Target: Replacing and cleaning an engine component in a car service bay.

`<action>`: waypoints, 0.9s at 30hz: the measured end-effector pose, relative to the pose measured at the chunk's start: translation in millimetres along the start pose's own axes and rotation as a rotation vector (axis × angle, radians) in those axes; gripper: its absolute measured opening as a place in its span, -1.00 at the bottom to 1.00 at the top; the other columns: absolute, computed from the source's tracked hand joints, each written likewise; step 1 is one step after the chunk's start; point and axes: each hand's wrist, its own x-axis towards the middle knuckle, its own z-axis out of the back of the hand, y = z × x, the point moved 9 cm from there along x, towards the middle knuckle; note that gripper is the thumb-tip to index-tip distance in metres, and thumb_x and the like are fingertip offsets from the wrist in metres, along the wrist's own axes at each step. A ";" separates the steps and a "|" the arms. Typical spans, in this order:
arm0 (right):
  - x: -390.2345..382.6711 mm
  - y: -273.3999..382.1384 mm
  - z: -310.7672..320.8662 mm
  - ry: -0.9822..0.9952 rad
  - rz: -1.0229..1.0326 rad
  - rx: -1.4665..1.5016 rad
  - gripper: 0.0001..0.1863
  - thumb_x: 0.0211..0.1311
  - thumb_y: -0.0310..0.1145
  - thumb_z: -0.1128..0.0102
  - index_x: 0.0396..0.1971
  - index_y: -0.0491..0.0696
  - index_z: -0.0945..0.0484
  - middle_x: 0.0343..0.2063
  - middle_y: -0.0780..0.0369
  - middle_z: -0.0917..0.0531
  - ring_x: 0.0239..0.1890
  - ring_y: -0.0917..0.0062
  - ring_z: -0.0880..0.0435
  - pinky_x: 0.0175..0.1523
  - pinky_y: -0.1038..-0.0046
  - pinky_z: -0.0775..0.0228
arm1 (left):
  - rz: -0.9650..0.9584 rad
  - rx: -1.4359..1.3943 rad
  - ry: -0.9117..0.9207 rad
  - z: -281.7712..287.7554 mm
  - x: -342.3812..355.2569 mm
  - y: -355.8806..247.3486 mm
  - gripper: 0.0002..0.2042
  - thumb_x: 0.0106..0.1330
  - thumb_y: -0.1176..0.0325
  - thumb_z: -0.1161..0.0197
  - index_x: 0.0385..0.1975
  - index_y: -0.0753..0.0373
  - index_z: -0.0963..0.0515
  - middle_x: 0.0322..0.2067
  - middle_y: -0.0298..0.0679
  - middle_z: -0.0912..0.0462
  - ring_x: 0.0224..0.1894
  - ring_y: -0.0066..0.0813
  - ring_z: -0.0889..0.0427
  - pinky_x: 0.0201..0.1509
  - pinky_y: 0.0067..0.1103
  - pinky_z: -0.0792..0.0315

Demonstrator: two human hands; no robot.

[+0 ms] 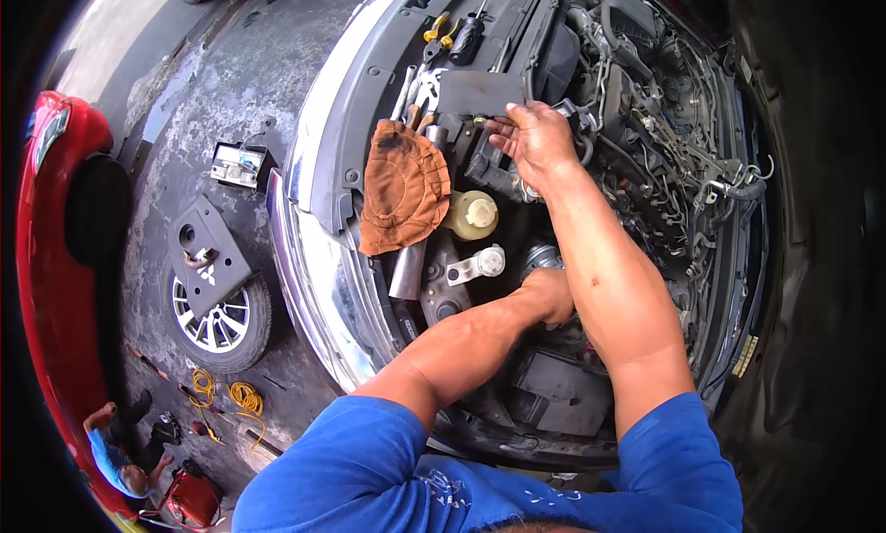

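Note:
My left hand (551,295) reaches down into the engine bay beside a round silvery metal part (542,258). It looks curled, but most of its fingers and whatever they grip are hidden. Farther up, my right hand (535,143) is above the front of the engine, fingers loosely bent and thumb apart from them. Its thumb is by the corner of a dark flat panel (480,93); I cannot tell whether they touch. Left of my hands are an orange-brown cloth (406,190), a yellowish reservoir (474,215) and a white-capped filler neck (480,265).
Yellow-handled pliers (438,36), a black-handled screwdriver (469,39) and spanners (403,92) lie on the front cover. On the floor are a wheel (226,325) bearing a grey engine cover (210,247), a battery (238,166) and yellow cords (245,399). Another person (120,459) is by a red car (60,302).

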 end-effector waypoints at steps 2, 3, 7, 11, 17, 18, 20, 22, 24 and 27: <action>-1.7 3.6 -13.0 -0.017 -0.030 -0.105 -0.71 0.34 -0.36 -0.10 -0.04 -0.21 -0.43 -0.24 0.15 -0.61 -0.29 0.44 -0.66 -0.27 0.45 -0.57 | -0.121 -0.038 -0.063 9.4 -4.3 -10.5 -0.67 -0.12 0.50 -0.28 -0.25 0.23 -0.68 -0.25 -0.04 -0.71 -0.15 -0.11 -0.71 -0.22 -0.27 -0.57; -5.6 11.5 -13.5 -0.041 -0.012 -0.266 -0.64 0.33 -0.34 -0.13 0.01 -0.24 -0.40 -0.20 0.12 -0.60 -0.28 0.45 -0.67 -0.28 0.47 -0.56 | -0.126 -0.042 -0.069 13.4 -2.3 -13.1 -0.67 -0.12 0.50 -0.28 -0.25 0.23 -0.68 -0.25 -0.04 -0.71 -0.15 -0.11 -0.71 -0.22 -0.27 -0.57; -53.1 26.3 -10.6 -0.029 0.107 -0.488 -0.40 0.31 -0.30 -0.20 0.21 -0.32 -0.24 -0.06 0.02 -0.59 -0.28 0.49 -0.67 -0.32 0.56 -0.53 | 0.076 -0.017 0.080 29.6 -32.9 -14.2 -0.71 -0.08 0.44 -0.27 -0.28 0.26 -0.70 -0.24 -0.03 -0.71 -0.14 -0.09 -0.70 -0.16 -0.29 -0.57; -156.7 67.0 30.5 -0.054 0.309 -0.486 -0.47 0.34 -0.37 -0.17 0.22 -0.26 -0.27 -0.10 0.05 -0.62 -0.22 0.51 -0.68 -0.26 0.60 -0.55 | 0.053 -0.013 -0.023 39.6 -47.2 -25.0 -0.74 -0.01 0.33 -0.27 -0.31 0.28 -0.70 -0.26 0.01 -0.71 -0.14 -0.06 -0.69 -0.10 -0.27 -0.56; -323.9 135.0 141.6 -0.218 0.669 -0.674 -0.49 0.48 -0.26 0.06 0.25 -0.29 -0.22 -0.02 0.03 -0.59 -0.13 0.46 -0.66 -0.10 0.59 -0.52 | -0.132 0.019 -0.225 78.8 -70.5 -96.8 -0.72 -0.10 0.36 -0.28 -0.35 0.29 -0.71 -0.30 -0.03 -0.72 -0.19 -0.13 -0.71 -0.14 -0.32 -0.57; -345.2 141.0 150.1 -0.280 0.689 -0.689 -0.46 0.47 -0.23 0.04 0.24 -0.32 -0.22 -0.03 0.02 -0.59 -0.14 0.47 -0.66 -0.10 0.59 -0.51 | -0.126 0.035 -0.252 89.1 -82.6 -104.4 -0.72 -0.10 0.35 -0.27 -0.35 0.27 -0.71 -0.30 -0.04 -0.72 -0.19 -0.13 -0.71 -0.15 -0.32 -0.57; -378.5 144.5 149.3 -0.310 0.761 -0.692 -0.50 0.47 -0.29 0.05 0.21 -0.35 -0.24 -0.04 0.00 -0.59 -0.16 0.43 -0.64 -0.10 0.52 -0.50 | -0.125 0.047 -0.347 105.5 -110.2 -120.1 -0.73 -0.10 0.34 -0.27 -0.35 0.23 -0.72 -0.31 -0.08 -0.73 -0.19 -0.15 -0.71 -0.16 -0.32 -0.56; -410.6 141.8 148.5 -0.356 0.910 -0.715 -0.58 0.47 -0.29 0.10 0.12 -0.33 -0.32 -0.06 -0.03 -0.62 -0.16 0.37 -0.67 -0.12 0.52 -0.54 | -0.129 0.051 -0.478 117.5 -143.3 -136.9 -0.75 -0.09 0.33 -0.28 -0.37 0.19 -0.72 -0.32 -0.11 -0.73 -0.22 -0.18 -0.71 -0.18 -0.33 -0.56; -432.4 129.6 152.5 -0.293 0.985 -0.701 -0.58 0.47 -0.31 0.10 0.11 -0.35 -0.32 -0.07 -0.03 -0.62 -0.18 0.36 -0.68 -0.13 0.52 -0.55 | -0.131 0.070 -0.581 126.1 -186.2 -152.2 -0.78 -0.07 0.31 -0.30 -0.40 0.16 -0.72 -0.34 -0.14 -0.73 -0.25 -0.20 -0.71 -0.22 -0.34 -0.56; -448.3 105.0 129.9 -0.182 0.986 -0.871 -0.58 0.48 -0.35 0.13 0.15 -0.36 -0.31 -0.12 0.02 -0.63 -0.23 0.39 -0.68 -0.14 0.53 -0.54 | -0.096 0.055 -0.709 127.3 -259.1 -172.9 -0.80 -0.08 0.27 -0.31 -0.44 0.15 -0.72 -0.39 -0.17 -0.72 -0.30 -0.21 -0.72 -0.26 -0.35 -0.55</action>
